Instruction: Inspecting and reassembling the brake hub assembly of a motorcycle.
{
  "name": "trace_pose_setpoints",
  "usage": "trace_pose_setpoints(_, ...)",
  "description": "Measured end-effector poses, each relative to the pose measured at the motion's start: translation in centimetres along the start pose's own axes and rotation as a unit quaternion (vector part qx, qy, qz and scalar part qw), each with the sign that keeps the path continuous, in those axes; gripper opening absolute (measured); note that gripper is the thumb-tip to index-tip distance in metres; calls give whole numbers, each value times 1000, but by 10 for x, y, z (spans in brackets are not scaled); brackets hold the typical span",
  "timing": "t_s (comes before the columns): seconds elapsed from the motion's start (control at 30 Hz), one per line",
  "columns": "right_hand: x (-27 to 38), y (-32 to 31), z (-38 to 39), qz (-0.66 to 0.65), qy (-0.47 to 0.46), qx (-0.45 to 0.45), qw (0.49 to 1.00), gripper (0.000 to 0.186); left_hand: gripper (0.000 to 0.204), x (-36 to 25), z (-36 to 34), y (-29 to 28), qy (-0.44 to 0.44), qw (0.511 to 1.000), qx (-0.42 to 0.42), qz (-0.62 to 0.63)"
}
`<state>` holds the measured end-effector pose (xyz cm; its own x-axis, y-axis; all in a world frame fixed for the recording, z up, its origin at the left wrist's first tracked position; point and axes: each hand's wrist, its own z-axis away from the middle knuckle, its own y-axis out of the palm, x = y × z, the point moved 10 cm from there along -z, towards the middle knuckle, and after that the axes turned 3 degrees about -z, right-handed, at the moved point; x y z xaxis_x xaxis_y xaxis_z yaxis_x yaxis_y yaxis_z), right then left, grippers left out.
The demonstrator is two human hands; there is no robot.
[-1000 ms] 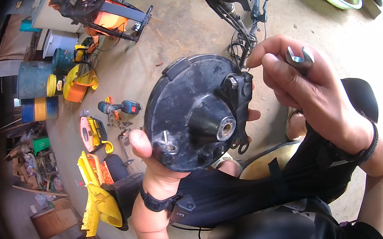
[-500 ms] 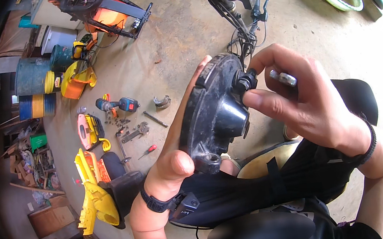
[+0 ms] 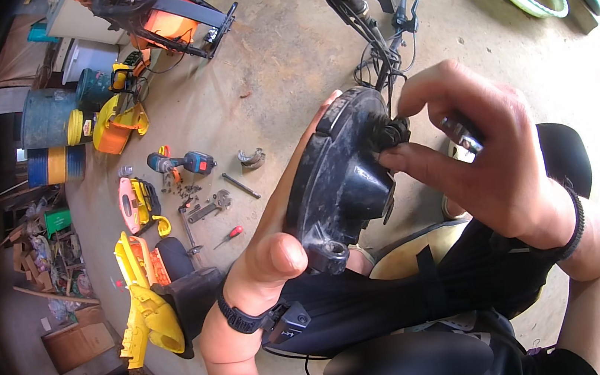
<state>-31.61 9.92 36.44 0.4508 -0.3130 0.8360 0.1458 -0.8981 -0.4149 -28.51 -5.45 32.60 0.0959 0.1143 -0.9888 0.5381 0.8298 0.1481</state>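
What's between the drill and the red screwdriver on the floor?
A wrench, plus small dark parts scattered on the side toward the drill. Shows in the head view.

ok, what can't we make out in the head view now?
All head view:
Black round part: far face turned away from the camera.
Left hand: most fingers hidden behind that part.
Metal tool: partly covered by the right hand, full shape unclear.
Dark frame with orange panel: cut off by the top edge.
Small dark bits on the floor: too small to identify.
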Motion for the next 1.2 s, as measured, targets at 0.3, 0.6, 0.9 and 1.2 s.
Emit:
trace_pose_setpoints(0.3, 15, 0, 2, -9, -66, 28, 997, 32, 146, 29, 11, 4, -133, 982, -63, 121)
trace_pose_setpoints(0.6, -11, -19, 0, -182, 76, -51, 979, 47, 140, 30, 0, 1, -89, 967, -68, 227)
trace_pose_setpoints(0.9, -13, -77, -31, -106, 137, -119, 978, 32, 137, 0, -1, -33, -19, 951, -100, 292)
trace_pose_setpoints(1.2, -247, -165, -59, 119, 222, -10, 968, 35, 94, 7, 23, -66, 89, 921, -123, 360)
